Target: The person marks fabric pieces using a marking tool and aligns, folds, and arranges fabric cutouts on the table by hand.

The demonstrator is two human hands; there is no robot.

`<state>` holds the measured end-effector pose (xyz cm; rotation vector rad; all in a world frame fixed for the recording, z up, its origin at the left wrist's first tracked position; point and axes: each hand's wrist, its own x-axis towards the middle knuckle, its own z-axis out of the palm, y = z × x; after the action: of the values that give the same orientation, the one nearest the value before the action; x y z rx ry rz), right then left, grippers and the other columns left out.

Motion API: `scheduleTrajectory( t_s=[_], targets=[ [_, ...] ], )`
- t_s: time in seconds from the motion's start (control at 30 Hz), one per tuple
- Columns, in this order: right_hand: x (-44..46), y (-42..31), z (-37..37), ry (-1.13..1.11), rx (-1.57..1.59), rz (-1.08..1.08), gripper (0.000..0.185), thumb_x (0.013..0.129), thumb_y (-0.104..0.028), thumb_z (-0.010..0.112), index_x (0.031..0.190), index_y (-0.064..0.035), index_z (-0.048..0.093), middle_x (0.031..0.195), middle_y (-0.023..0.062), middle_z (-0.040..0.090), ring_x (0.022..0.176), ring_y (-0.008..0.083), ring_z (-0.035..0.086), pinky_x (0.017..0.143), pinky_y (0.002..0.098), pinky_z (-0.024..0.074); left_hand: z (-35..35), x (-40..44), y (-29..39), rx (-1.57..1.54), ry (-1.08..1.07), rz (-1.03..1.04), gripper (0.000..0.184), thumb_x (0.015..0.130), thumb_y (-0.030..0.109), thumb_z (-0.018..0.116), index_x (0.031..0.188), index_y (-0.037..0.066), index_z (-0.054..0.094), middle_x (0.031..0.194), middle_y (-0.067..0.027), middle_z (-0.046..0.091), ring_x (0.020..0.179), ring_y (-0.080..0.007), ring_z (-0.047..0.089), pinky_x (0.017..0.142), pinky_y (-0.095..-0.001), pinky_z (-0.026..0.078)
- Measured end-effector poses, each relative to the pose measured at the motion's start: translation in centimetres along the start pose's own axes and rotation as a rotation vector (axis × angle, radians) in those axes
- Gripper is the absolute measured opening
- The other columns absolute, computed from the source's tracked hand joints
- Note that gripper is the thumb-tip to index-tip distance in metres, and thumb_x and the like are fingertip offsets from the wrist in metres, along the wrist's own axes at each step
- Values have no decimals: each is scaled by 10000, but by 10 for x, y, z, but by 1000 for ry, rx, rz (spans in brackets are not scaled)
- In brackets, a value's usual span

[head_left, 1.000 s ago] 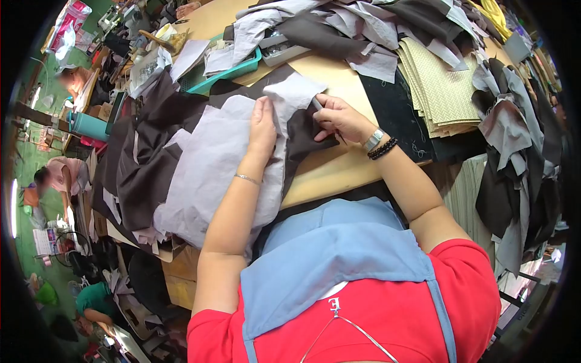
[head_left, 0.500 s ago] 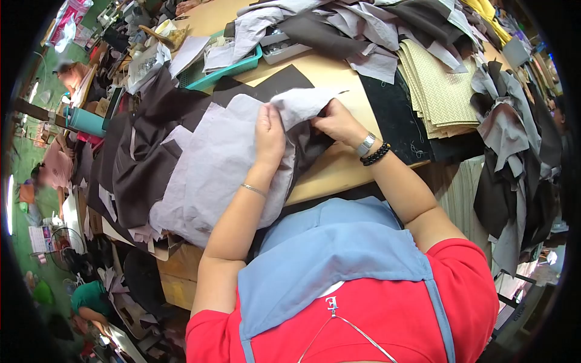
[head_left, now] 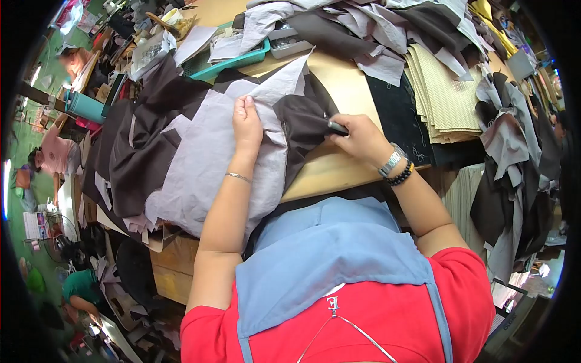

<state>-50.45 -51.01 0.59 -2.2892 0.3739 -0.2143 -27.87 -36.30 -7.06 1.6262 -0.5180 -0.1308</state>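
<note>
A light grey-lilac fabric piece (head_left: pixel 221 148) with dark brown fabric (head_left: pixel 302 124) joined to it lies spread before me. My left hand (head_left: pixel 248 127) is closed on the light cloth, thumb and fingers pressed together near its upper middle. To the right, my right hand (head_left: pixel 361 140) is closed round a small dark tool (head_left: pixel 338 127), whose kind I cannot make out. The tool's tip is at the right edge of the brown cloth. Its palm side and curled fingers are partly hidden.
More brown fabric (head_left: pixel 142 160) is heaped at the left. Behind stand a teal basket (head_left: pixel 233 68) and a grey tray (head_left: pixel 289 45), with a pile of cloth (head_left: pixel 351 30) beside them. Cream woven sheets (head_left: pixel 445 97) are stacked at the right. Co-workers sit at the far left.
The light cloth's upper flap has swung away from my right hand and now points up and back, exposing brown cloth. My right hand has moved lower and right, with the dark tool now showing.
</note>
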Motion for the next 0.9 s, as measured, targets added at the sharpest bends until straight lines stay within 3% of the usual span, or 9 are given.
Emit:
scheduleTrajectory(
  t_s=[0.13, 0.27, 0.4, 0.47, 0.6, 0.63, 0.77, 0.87, 0.9],
  targets=[
    [-31, -13, 5, 71, -77, -372, 134, 765, -86, 706, 883, -62, 647, 806, 119, 651, 720, 336, 640, 659, 404, 516, 0, -4, 7, -31, -30, 10, 239, 1040, 241, 469, 992, 45, 598, 839, -10, 576, 812, -90, 499, 749, -260, 440],
    [-53, -21, 14, -331, -50, -426, 140, 789, -187, 729, 866, -92, 662, 791, 110, 656, 735, 330, 656, 645, 404, 521, -1, -18, 22, -56, -297, -83, 238, 1022, 262, 527, 1004, 47, 629, 858, 21, 606, 798, -60, 513, 720, -248, 450],
    [-38, -32, -6, -81, 53, -241, 429, 787, -427, 793, 894, -26, 685, 804, 150, 673, 745, 303, 670, 693, 360, 528, -7, -34, 48, -231, -514, -163, 207, 961, 221, 655, 1048, 32, 661, 945, 22, 668, 825, -49, 581, 740, -225, 489],
    [-25, -19, 0, 149, 110, -210, 422, 784, -410, 798, 929, -28, 690, 820, 152, 681, 726, 296, 666, 682, 350, 530, -8, -33, 48, -266, -619, -137, 210, 942, 200, 682, 1063, 29, 665, 972, 5, 683, 845, -55, 601, 760, -220, 496],
    [-7, -23, 11, 198, 97, -148, 329, 846, -328, 756, 831, -34, 609, 742, 131, 628, 653, 295, 622, 616, 350, 504, 1, -41, 48, -336, -575, -73, 226, 962, 143, 640, 1152, 22, 628, 1071, -29, 683, 936, -81, 608, 828, -254, 497],
    [-7, -25, 16, 311, -47, -314, 267, 834, -234, 733, 776, -48, 551, 725, 111, 580, 610, 292, 592, 578, 367, 486, 2, -39, 49, -356, -522, -100, 241, 987, 151, 588, 1196, 32, 602, 1110, -37, 671, 976, -100, 610, 871, -263, 486],
    [-19, -18, 14, 145, -273, -737, 168, 702, -131, 687, 790, -115, 545, 811, 58, 538, 589, 224, 589, 540, 381, 468, -5, -27, 57, -583, -180, -405, 276, 1000, 217, 543, 1209, 47, 603, 1161, -58, 665, 1044, -158, 618, 928, -305, 474],
    [-23, -9, 18, 14, -292, -781, 172, 705, -134, 682, 795, -125, 536, 822, 48, 537, 588, 217, 590, 537, 371, 469, 3, -36, 39, -551, -211, -375, 287, 999, 222, 549, 1227, 55, 597, 1189, -46, 652, 1094, -149, 590, 969, -298, 444],
    [-23, -10, 17, -31, -365, -748, 246, 757, -229, 741, 801, -103, 534, 818, 55, 553, 607, 234, 602, 546, 372, 476, 4, -40, 49, -561, -241, -383, 312, 1004, 241, 545, 1255, 60, 584, 1212, -43, 639, 1121, -149, 574, 999, -299, 420]
  ],
)
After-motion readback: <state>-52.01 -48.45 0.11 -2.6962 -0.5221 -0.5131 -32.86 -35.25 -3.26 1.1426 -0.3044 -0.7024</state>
